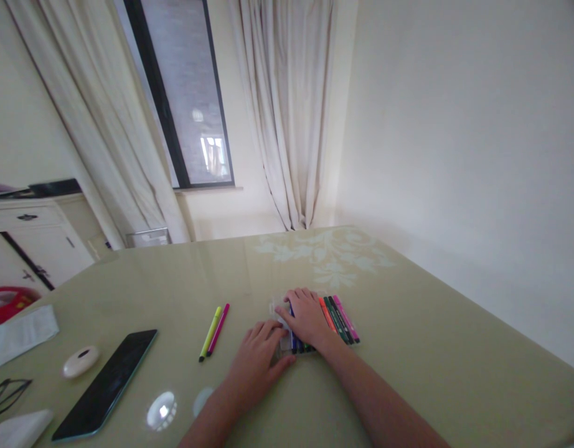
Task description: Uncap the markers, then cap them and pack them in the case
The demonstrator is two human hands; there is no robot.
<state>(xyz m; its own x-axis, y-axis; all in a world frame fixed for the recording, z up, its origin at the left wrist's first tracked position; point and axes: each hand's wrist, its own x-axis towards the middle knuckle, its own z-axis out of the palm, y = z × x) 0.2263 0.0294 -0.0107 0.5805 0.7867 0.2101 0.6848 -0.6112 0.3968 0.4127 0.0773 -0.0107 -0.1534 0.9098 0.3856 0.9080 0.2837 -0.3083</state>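
Observation:
A clear plastic marker case (287, 346) lies on the table under my hands, with a row of felt-tip markers (339, 320) in it, orange, dark green, black and pink on the right side and blue ones nearer the left. My left hand (256, 358) grips the case at its near left corner, fingers along the left edge and thumb by the front edge. Across the middle of the row lies my right hand (308, 316), palm down with fingers stretched out, hiding some markers. To the left, a yellow-green marker (211, 334) and a magenta marker (218, 330) lie side by side.
A dark tablet or phone (108, 382) lies left of the loose markers, near a white oval object (80, 362). Eyeglasses (7, 397) and a white cloth or tissue (23, 336) are at the far left. A wall (478, 186) runs along the table's right side.

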